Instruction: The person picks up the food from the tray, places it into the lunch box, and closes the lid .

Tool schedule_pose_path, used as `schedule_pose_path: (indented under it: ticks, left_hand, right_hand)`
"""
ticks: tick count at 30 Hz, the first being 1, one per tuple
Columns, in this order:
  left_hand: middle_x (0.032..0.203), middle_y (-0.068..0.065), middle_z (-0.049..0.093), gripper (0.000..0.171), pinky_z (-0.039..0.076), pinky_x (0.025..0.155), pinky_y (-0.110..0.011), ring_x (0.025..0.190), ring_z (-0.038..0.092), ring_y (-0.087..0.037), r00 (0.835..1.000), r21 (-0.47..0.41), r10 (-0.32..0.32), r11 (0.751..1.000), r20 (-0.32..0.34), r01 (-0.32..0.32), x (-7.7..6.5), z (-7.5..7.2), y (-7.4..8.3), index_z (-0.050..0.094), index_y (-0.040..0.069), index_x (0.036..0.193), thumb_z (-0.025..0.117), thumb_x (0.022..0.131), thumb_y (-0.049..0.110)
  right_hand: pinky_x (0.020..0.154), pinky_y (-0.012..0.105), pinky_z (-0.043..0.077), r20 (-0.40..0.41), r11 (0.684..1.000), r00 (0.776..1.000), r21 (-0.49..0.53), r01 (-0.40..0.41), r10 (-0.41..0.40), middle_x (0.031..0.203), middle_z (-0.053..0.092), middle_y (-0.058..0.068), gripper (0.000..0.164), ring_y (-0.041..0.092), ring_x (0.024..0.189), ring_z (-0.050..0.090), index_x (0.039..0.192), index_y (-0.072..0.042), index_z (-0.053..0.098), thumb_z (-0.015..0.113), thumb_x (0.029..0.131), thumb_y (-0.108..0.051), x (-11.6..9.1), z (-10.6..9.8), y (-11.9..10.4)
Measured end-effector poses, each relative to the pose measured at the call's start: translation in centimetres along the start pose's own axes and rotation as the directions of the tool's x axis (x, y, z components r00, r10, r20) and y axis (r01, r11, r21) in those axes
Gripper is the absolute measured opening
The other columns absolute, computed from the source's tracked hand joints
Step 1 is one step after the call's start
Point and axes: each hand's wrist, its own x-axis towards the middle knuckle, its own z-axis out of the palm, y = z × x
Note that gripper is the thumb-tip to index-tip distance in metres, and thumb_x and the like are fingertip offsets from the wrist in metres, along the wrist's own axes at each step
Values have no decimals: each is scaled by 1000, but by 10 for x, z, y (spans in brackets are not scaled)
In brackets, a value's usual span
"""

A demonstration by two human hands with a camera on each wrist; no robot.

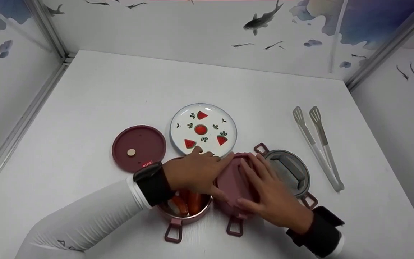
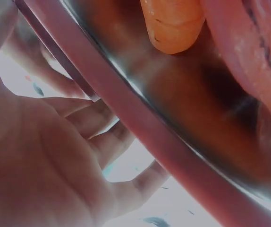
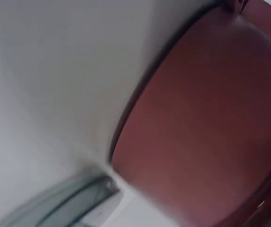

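A pink pot with a pink lid [image 1: 233,185] stands in the middle of the table, a loop handle at its near side. My right hand [image 1: 273,194] rests on the lid's right part, fingers extended and thumb apart. From the other side, my left hand [image 1: 196,172] reaches across with thumb and forefinger spread at the lid's left edge. Under that forearm is an uncovered pot [image 1: 192,218], partly hidden, holding reddish-orange pieces [image 1: 194,203]. In the left wrist view, a rounded orange piece [image 2: 173,26] and a pinkish scored piece [image 2: 253,52] show inside its metal rim.
A plate with watermelon pictures [image 1: 207,124] lies behind the pots. At left is a maroon round lid [image 1: 149,142] with a pale round spot. A pot with a grey lid [image 1: 282,167] sits close right of my right hand; metal tongs [image 1: 316,145] lie farther right.
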Motion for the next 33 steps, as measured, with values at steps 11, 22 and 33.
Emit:
schedule_pose_path:
  ticks: [11, 22, 33]
  left_hand:
    - [129, -12, 66, 110, 49, 106, -42, 116, 65, -24, 999, -113, 26, 993, -26, -29, 4, -1, -2, 18, 10, 160, 68, 81, 68]
    - [130, -12, 64, 109, 51, 102, -35, 114, 62, -21, 997, -234, 59, 970, -50, -69, 10, -6, -10, 20, 8, 159, 78, 80, 56]
    - [140, -14, 59, 109, 48, 108, -39, 126, 59, -25, 999, -185, 13, 983, -35, -19, 16, -11, -8, 21, 7, 159, 77, 80, 58]
  right_hand:
    - [121, 59, 20, 1, 991, 999, -128, 41, -42, 168, 15, 12, 91, 38, 154, 14, 159, -15, 26, 57, 90, -65, 9, 13, 1]
    - [122, 56, 19, -26, 979, 997, -195, 62, -69, 167, 16, 13, 85, 36, 154, 16, 159, -14, 25, 53, 94, -61, 20, 14, 5]
    - [122, 56, 16, 15, 974, 996, -205, 95, -93, 167, 16, 13, 84, 35, 155, 13, 160, -14, 23, 51, 94, -60, 27, 10, 11]
